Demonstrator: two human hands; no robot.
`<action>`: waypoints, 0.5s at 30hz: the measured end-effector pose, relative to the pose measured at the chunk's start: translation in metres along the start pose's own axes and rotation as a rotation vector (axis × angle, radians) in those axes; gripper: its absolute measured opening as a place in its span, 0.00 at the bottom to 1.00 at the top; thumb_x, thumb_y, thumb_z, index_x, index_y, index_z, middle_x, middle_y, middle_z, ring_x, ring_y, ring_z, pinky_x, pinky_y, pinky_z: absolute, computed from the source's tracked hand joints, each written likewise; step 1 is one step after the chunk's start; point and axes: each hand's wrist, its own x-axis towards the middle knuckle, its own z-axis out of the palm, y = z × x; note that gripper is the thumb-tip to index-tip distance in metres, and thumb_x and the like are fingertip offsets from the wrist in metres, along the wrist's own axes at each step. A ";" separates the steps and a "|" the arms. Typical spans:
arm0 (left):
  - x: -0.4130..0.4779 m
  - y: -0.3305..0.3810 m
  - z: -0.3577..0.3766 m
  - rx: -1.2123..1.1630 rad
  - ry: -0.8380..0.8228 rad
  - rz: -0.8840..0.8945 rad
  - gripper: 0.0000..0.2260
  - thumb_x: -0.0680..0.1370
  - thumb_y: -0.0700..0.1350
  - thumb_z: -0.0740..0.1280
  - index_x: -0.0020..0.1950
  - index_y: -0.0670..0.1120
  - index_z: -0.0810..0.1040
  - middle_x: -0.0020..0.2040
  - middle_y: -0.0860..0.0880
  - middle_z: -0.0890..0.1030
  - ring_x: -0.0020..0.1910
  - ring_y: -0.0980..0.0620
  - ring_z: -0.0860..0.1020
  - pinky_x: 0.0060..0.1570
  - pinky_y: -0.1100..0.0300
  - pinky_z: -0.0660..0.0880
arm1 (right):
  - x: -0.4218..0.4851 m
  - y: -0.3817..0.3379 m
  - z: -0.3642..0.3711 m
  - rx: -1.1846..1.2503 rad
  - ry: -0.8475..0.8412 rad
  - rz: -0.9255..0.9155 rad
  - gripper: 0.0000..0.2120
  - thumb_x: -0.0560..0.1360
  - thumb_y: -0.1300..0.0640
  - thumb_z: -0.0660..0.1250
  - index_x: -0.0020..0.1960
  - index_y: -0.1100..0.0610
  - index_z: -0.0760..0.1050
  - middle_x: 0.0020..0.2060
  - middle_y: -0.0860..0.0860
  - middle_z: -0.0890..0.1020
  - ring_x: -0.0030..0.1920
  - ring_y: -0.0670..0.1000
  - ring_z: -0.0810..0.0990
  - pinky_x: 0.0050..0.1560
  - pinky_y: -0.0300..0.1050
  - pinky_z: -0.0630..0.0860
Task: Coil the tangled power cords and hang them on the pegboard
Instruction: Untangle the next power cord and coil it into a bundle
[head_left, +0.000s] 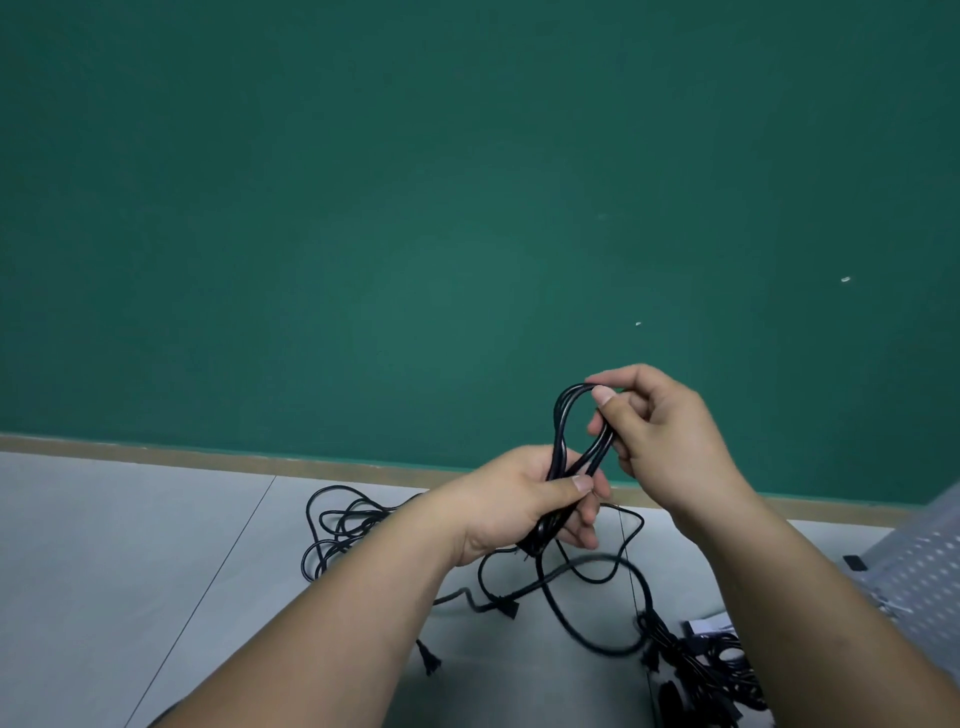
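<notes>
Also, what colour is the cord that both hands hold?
Black; the cord shows best in the head view, against the green wall.

Two bare hands hold a looped black power cord (567, 441) before a green wall (415, 208): left hand (524, 501) grips the bundle, right hand (657, 436) pinches the loop's top. Tangled cords (353, 525) lie on the grey floor (130, 545).
</notes>
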 end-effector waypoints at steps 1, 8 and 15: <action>0.002 -0.002 0.000 0.015 0.037 0.003 0.08 0.89 0.40 0.59 0.59 0.41 0.77 0.42 0.47 0.78 0.40 0.48 0.82 0.52 0.51 0.82 | 0.000 0.000 0.000 0.016 0.014 0.010 0.04 0.85 0.56 0.67 0.56 0.52 0.81 0.37 0.51 0.84 0.29 0.50 0.69 0.28 0.44 0.67; 0.010 -0.006 0.012 -0.072 0.198 0.020 0.04 0.88 0.46 0.61 0.59 0.47 0.73 0.37 0.50 0.73 0.29 0.54 0.66 0.31 0.59 0.67 | 0.006 -0.001 -0.002 0.065 -0.009 0.038 0.09 0.87 0.55 0.62 0.60 0.49 0.81 0.35 0.48 0.76 0.28 0.45 0.65 0.29 0.40 0.64; 0.007 0.000 0.001 0.110 0.116 0.183 0.07 0.87 0.37 0.62 0.63 0.43 0.77 0.43 0.46 0.81 0.43 0.51 0.82 0.47 0.60 0.77 | 0.007 -0.005 -0.005 0.001 0.007 -0.028 0.13 0.87 0.54 0.63 0.50 0.48 0.85 0.32 0.48 0.72 0.29 0.49 0.67 0.31 0.44 0.65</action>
